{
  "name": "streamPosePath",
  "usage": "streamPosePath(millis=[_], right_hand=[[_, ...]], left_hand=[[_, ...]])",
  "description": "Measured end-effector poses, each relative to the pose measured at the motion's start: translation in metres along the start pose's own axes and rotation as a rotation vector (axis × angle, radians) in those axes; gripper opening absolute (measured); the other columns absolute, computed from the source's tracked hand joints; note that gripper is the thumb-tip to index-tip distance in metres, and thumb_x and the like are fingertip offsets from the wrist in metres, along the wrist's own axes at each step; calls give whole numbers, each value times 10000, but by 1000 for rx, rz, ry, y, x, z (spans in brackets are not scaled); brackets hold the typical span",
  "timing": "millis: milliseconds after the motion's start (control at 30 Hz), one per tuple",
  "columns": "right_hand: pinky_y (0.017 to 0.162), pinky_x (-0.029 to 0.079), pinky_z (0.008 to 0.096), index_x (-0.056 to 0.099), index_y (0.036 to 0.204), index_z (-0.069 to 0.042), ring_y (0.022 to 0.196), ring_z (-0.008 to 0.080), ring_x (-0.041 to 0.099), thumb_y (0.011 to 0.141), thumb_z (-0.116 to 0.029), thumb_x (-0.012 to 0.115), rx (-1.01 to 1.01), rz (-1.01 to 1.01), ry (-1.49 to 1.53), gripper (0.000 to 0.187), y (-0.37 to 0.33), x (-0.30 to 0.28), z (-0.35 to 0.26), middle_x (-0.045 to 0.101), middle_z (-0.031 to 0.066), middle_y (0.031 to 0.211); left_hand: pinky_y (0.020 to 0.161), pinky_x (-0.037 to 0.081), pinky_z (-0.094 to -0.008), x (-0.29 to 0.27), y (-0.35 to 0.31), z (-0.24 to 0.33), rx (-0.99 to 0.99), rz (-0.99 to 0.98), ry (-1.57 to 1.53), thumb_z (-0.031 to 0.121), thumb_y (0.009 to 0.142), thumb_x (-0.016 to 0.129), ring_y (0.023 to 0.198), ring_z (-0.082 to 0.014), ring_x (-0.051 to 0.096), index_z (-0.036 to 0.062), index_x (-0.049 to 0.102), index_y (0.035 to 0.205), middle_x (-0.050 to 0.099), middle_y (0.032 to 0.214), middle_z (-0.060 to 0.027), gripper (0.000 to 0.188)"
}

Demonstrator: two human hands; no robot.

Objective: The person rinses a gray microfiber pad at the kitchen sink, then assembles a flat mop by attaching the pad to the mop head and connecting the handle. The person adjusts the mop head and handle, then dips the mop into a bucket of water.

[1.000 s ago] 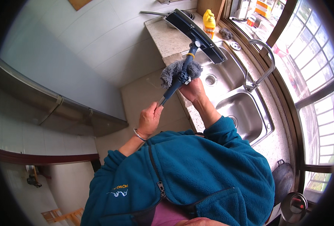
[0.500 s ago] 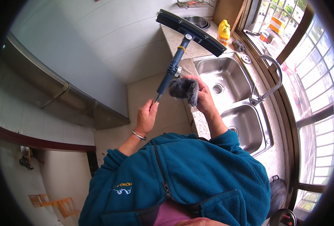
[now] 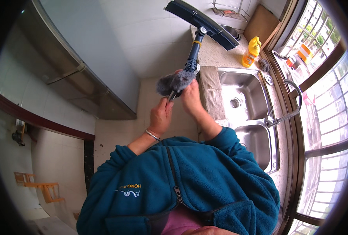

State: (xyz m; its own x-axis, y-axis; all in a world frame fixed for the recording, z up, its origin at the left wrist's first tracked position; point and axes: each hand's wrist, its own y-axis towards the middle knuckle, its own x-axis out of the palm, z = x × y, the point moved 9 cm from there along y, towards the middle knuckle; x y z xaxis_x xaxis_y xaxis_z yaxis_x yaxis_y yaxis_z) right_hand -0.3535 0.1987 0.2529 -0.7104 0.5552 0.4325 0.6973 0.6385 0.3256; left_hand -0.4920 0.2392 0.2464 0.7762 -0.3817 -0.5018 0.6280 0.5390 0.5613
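A window squeegee (image 3: 203, 29) with a wide dark head and a long pole points away from me, its head up near the counter. My left hand (image 3: 160, 117) is closed round the metal part of the pole, below the dark handle section. My right hand (image 3: 191, 97) grips a grey fluffy pad (image 3: 175, 82) against the pole, just above my left hand. The pad lies over the pole and hides part of it; some right-hand fingers are covered by it.
To the right, a double steel sink (image 3: 244, 88) with a curved faucet (image 3: 299, 98) is set into the counter, below a barred window. A brown cloth (image 3: 211, 92) hangs by its edge. A yellow bottle (image 3: 252, 51) stands behind it. At left is a tall grey refrigerator (image 3: 99, 51).
My right hand has brought the fluffy pad leftward from beside the pole onto it. The left hand still grips the pole. The whole view has shifted slightly.
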Motion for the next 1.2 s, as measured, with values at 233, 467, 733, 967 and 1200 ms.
streamPosePath(millis=[233, 467, 733, 967, 1200], right_hand=[[831, 462, 272, 566, 1108, -25, 932, 120, 565, 875, -43, 554, -111, -304, -344, 234, -28, 49, 13, 600, 17, 1000], [845, 544, 313, 606, 1104, -25, 922, 180, 658, 776, 165, 442, 293, -90, 299, 413, 4, -2, 22, 668, 95, 1005], [731, 500, 281, 576, 1186, -73, 821, 140, 648, 800, 39, 539, 25, -289, -852, 404, 31, -2, -42, 679, 87, 854], [759, 502, 457, 586, 962, -57, 873, 393, 636, 712, -22, 555, -119, -373, -1374, 255, 23, -62, -40, 656, 189, 864], [761, 508, 484, 663, 981, -111, 909, 390, 635, 819, -136, 591, 123, -533, -1845, 179, -83, -179, 53, 662, 175, 943]], left_hand=[[555, 461, -394, -31, 2, -8, 14, 152, -246, 92, 906, 578, 617, -346, 610, 4, 553, 950, 599, 733, -195, 102], [528, 382, -214, -37, -5, -50, -253, 82, -590, 171, 950, 588, 556, -41, 439, 35, 508, 1042, 505, 668, 44, 182], [481, 390, -215, -61, 19, -65, -455, -33, -644, 269, 988, 531, 533, -46, 470, 51, 575, 992, 518, 664, 28, 222], [460, 387, -216, -71, 39, -58, -484, -237, -842, 476, 1011, 415, 492, -61, 444, 63, 537, 969, 499, 667, 0, 433], [548, 439, -229, -70, 61, -41, -328, -248, -903, 452, 1015, 407, 552, -91, 485, 26, 581, 1018, 526, 682, -19, 460]])
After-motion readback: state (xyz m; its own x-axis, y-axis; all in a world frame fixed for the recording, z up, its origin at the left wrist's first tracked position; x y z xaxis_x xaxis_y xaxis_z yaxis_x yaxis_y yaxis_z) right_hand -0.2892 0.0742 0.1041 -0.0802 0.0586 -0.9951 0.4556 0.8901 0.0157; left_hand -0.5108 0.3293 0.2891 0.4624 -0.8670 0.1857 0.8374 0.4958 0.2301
